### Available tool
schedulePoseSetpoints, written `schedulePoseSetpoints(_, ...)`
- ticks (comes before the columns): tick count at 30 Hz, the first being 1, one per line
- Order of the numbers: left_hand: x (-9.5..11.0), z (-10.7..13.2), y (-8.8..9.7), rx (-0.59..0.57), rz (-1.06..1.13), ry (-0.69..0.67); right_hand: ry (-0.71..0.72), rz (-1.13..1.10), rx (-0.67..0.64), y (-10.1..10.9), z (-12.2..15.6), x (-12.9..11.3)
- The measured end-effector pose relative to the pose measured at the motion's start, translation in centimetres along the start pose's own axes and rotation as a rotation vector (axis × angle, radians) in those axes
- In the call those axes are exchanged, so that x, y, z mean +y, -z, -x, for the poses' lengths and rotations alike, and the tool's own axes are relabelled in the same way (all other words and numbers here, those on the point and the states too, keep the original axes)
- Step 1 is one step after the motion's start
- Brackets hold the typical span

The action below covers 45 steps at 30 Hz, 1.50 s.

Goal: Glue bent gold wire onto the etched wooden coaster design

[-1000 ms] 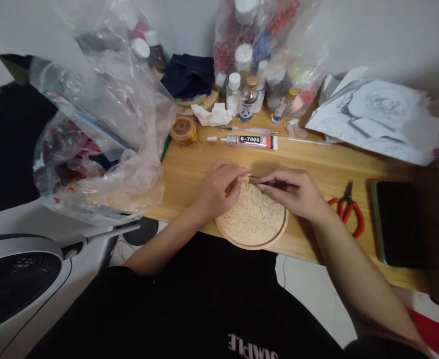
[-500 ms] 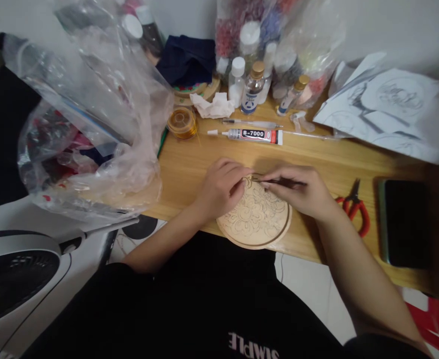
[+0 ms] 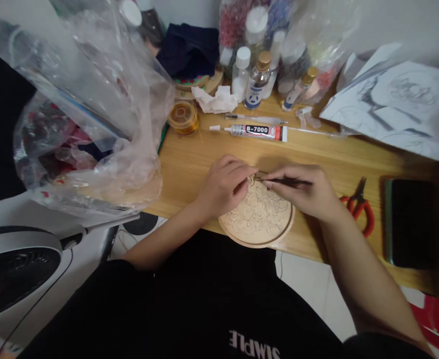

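Observation:
A round wooden board [image 3: 258, 219] with a raised rim lies at the table's front edge, its face covered in a floral line pattern. My left hand [image 3: 226, 184] rests over its upper left side with bent fingers close together. The index fingertip reaches the top of the pattern; whatever these fingers pinch is too small to make out. My right hand [image 3: 303, 187] is closed on dark, slender tweezers [image 3: 288, 181], held nearly flat over the board's upper part. Their tips are beside my left fingertips.
Behind the board lie a B-7000 glue tube [image 3: 258, 131], a pen-like tool [image 3: 256, 119] and a spool of golden wire [image 3: 184, 118]. Bottles [image 3: 256, 82] stand farther back. Red-handled pliers [image 3: 359, 207] and a phone [image 3: 409, 224] are at right; a plastic bag [image 3: 129, 174] is at left.
The view has shifted slightly. My left index finger now reaches a little farther toward the tweezers' tips. My right hand keeps its grip on the tweezers.

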<state>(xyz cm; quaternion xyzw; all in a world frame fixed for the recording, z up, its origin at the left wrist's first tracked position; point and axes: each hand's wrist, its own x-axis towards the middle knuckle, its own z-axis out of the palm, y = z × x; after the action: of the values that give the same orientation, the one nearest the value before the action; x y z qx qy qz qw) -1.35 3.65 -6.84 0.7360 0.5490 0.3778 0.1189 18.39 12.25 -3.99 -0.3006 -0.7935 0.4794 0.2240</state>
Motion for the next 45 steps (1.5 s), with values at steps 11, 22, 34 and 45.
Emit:
schedulePoseSetpoints(11, 0.0, 0.0, -0.1, -0.004, -0.018, -0.044, 0.002, 0.120, 0.144, -1.4, 0.7, -1.1)
schedulePoseSetpoints(22, 0.0, 0.1, -0.2, 0.034, -0.073, -0.060, -0.019, 0.176, 0.190, -2.0, 1.0, -1.6)
schedulePoseSetpoints(34, 0.6, 0.0, 0.3, 0.028, -0.229, -0.122, -0.148, 0.028, 0.306, -1.2, 0.4, -1.1)
schedulePoseSetpoints(45, 0.6, 0.2, 0.2, -0.009, -0.283, -0.179, -0.206, -0.041, 0.316, -1.3, 0.1, -0.7)
